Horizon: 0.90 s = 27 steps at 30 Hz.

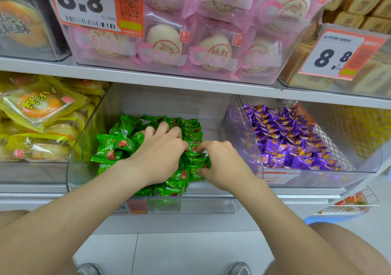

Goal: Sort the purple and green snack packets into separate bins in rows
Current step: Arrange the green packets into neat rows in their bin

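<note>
- Left hand (160, 154) curls its fingers round green foil snack packets (110, 145) in a clear plastic bin (211, 203).
- Right hand (222, 164) pinches several beside it.
- Purple foil snack packets (292, 139) lie rowed in the neighbouring clear bin (359, 160).

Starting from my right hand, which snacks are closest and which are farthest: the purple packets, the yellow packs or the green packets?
1. green packets: the right hand pinches some, in the middle bin.
2. purple packets: just to the right.
3. yellow packs: far left, past the left hand.
</note>
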Each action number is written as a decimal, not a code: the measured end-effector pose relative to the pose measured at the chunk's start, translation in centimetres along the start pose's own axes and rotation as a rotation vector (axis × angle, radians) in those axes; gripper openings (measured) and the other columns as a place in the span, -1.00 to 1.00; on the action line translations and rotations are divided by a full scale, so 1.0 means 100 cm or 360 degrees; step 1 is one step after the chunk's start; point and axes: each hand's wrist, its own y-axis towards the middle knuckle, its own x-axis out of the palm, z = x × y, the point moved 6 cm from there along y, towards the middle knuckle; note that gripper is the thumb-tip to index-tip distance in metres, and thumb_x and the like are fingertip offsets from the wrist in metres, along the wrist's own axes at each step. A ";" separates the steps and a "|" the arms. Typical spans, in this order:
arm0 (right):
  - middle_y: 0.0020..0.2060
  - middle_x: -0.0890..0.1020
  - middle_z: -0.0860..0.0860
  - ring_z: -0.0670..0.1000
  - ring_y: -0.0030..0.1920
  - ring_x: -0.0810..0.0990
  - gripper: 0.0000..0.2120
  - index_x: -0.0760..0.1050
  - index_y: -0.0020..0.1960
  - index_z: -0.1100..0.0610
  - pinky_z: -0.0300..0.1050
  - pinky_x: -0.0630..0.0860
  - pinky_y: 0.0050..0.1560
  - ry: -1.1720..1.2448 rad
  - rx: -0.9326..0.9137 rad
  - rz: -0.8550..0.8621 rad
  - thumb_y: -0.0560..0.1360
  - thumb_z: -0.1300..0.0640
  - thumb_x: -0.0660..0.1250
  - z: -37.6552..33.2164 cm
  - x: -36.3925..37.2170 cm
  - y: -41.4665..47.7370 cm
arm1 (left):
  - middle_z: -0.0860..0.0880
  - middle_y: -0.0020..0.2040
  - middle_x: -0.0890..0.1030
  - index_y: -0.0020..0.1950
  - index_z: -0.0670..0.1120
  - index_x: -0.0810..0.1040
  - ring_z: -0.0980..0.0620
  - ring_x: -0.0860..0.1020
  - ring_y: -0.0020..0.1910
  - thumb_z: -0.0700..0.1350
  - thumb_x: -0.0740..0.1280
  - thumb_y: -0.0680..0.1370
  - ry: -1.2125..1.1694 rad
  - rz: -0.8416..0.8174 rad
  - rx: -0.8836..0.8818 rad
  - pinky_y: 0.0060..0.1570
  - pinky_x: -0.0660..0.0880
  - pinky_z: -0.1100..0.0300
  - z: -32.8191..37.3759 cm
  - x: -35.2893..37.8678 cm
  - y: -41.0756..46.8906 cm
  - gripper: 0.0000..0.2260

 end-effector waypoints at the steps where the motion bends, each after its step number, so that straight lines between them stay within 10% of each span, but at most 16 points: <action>1: 0.21 0.63 0.06 0.22 0.21 0.54 -0.51 0.53 0.38 -0.04 0.05 0.55 0.10 -0.0008 0.0005 0.0012 0.47 0.13 0.50 0.001 -0.001 -0.001 | 0.04 0.25 0.42 0.46 0.16 0.50 -0.10 0.28 0.24 -0.15 0.22 0.68 0.0003 0.0021 0.0008 0.02 0.17 -0.04 0.001 0.000 0.001 -0.62; 27: -0.05 0.55 0.00 0.14 0.02 0.57 -0.52 0.53 0.26 -0.02 -0.05 0.49 -0.14 -0.0037 0.0012 0.0038 0.40 -0.02 0.61 -0.006 -0.008 -0.002 | 0.10 0.21 0.57 0.27 0.19 0.64 -0.09 0.39 0.28 -0.07 0.32 0.67 -0.0087 0.0141 -0.0081 0.12 0.23 -0.08 -0.009 -0.014 0.008 -0.76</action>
